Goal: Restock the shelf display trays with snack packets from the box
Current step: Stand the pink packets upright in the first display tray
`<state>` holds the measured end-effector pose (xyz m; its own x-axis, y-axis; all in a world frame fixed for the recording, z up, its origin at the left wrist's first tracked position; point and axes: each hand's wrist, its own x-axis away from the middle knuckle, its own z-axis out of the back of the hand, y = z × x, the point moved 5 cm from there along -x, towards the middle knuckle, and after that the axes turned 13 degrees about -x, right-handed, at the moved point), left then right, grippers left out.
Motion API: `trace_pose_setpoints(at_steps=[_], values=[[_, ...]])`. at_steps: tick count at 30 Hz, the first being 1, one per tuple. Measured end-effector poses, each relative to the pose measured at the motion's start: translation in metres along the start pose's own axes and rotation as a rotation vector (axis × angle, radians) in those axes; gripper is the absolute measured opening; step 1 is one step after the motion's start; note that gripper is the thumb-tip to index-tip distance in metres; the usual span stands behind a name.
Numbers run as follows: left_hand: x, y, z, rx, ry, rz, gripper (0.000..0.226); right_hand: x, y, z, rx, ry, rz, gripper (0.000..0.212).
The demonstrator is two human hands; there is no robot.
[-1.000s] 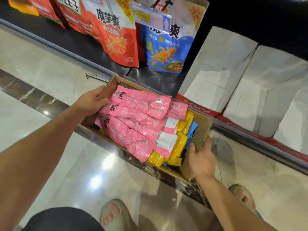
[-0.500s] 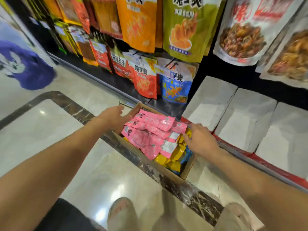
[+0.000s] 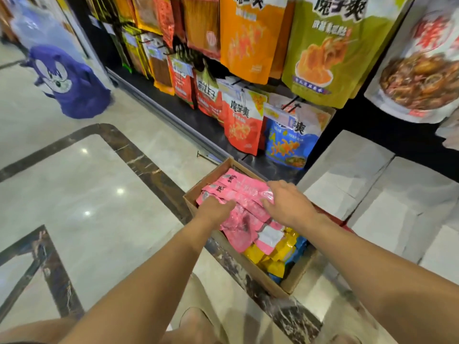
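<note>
An open cardboard box (image 3: 250,268) stands on the floor in front of the shelf. Pink snack packets (image 3: 239,187) lie stacked on top inside it, with yellow packets (image 3: 274,260) and blue packets (image 3: 299,247) underneath at the near end. My left hand (image 3: 214,211) lies on the left side of the pink stack, fingers pointing right. My right hand (image 3: 289,203) reaches over the stack from the right, thumb and fingers curled round the pink packets. Pale, empty-looking display trays (image 3: 347,175) stand just right of the box.
Large hanging snack bags (image 3: 325,48) fill the dark shelf above, with red bags (image 3: 242,122) and a blue bag (image 3: 288,142) low behind the box. A purple cartoon figure (image 3: 69,83) stands at the far left. A dark marble strip (image 3: 146,167) crosses the glossy floor. My sandalled feet are below.
Both hands have left the box's sides and moved onto the pink packets. The view has pulled back and up, so more of the shelf shows.
</note>
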<state>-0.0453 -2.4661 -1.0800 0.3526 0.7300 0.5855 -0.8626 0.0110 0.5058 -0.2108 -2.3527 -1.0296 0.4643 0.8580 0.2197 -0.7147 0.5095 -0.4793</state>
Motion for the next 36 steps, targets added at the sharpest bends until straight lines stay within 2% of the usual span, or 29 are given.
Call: trace_pose_setpoints(at_steps=[2, 6, 11, 16, 21, 25, 32, 36], values=[[-0.026, -0.004, -0.016, 0.117, -0.018, 0.061, 0.080, -0.024, 0.005, -0.016, 0.015, -0.030, 0.017, 0.056], [-0.057, -0.002, -0.044, 0.394, -0.049, 0.154, 0.042, -0.065, 0.016, -0.043, 0.110, -0.054, 0.065, 0.056], [-0.081, -0.006, -0.062, 0.536, -0.027, 0.236, 0.037, -0.089, 0.032, -0.064, 0.225, -0.033, 0.075, 0.057], [-0.088, -0.007, -0.062, 0.571, -0.025, 0.305, 0.029, -0.094, 0.033, -0.063, 0.257, -0.064, 0.079, 0.055], [-0.077, -0.009, -0.059, 0.684, -0.035, 0.280, 0.022, -0.087, 0.017, -0.056, 0.377, -0.168, 0.071, 0.043], [-0.063, -0.007, -0.053, 0.780, -0.075, 0.193, 0.014, -0.068, 0.034, -0.043, 0.393, -0.121, 0.022, 0.054], [-0.013, 0.019, -0.025, 0.789, -0.160, -0.026, 0.020, -0.019, 0.064, 0.007, 0.088, 0.016, -0.040, 0.031], [0.022, 0.042, -0.014, 0.711, -0.170, -0.125, 0.014, 0.023, 0.076, 0.041, -0.294, 0.105, -0.182, 0.028]])
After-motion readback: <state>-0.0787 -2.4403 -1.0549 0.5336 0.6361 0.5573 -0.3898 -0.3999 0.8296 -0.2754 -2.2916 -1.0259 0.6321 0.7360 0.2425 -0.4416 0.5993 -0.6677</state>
